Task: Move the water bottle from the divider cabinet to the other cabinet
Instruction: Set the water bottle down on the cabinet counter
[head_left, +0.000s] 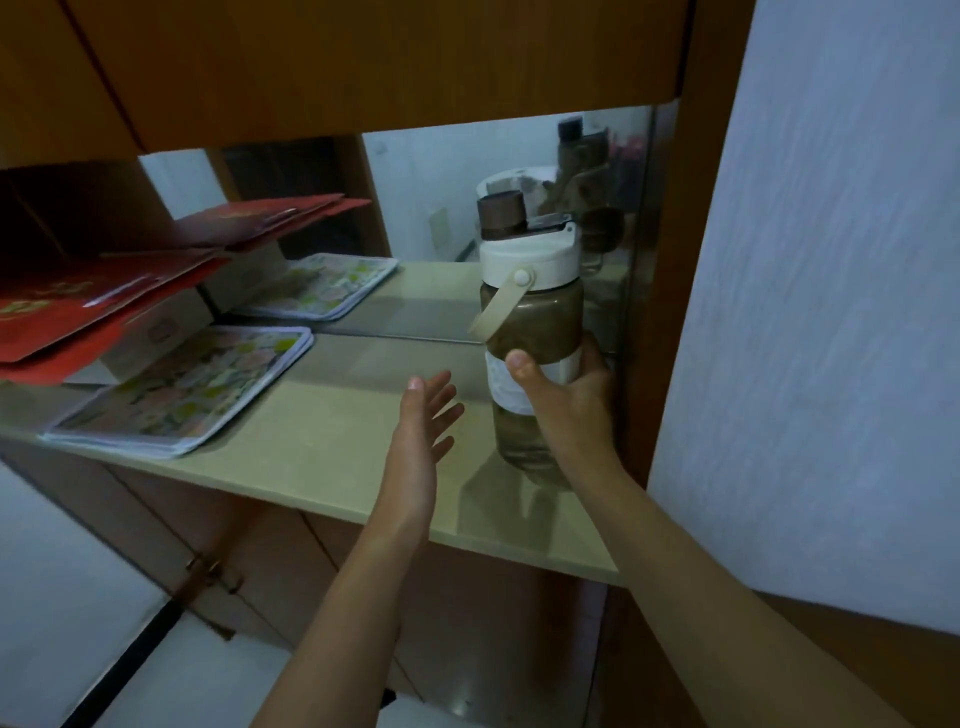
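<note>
A smoky brown water bottle (530, 322) with a white lid, brown cap and cream carry strap stands upright at the right end of a beige cabinet shelf (322, 441). My right hand (566, 400) is wrapped around its white middle band, thumb in front. Whether its base touches the shelf I cannot tell. My left hand (421, 431) hovers over the shelf just left of the bottle, fingers spread, holding nothing. A mirror behind the shelf repeats the bottle.
A flowered tray (182, 389) lies on the shelf's left part, with red envelopes (78, 312) stacked on a box beside it. A wooden upper cabinet (363, 62) overhangs the shelf. A wooden side panel and white wall (831, 312) close the right. Cabinet doors (234, 561) sit below.
</note>
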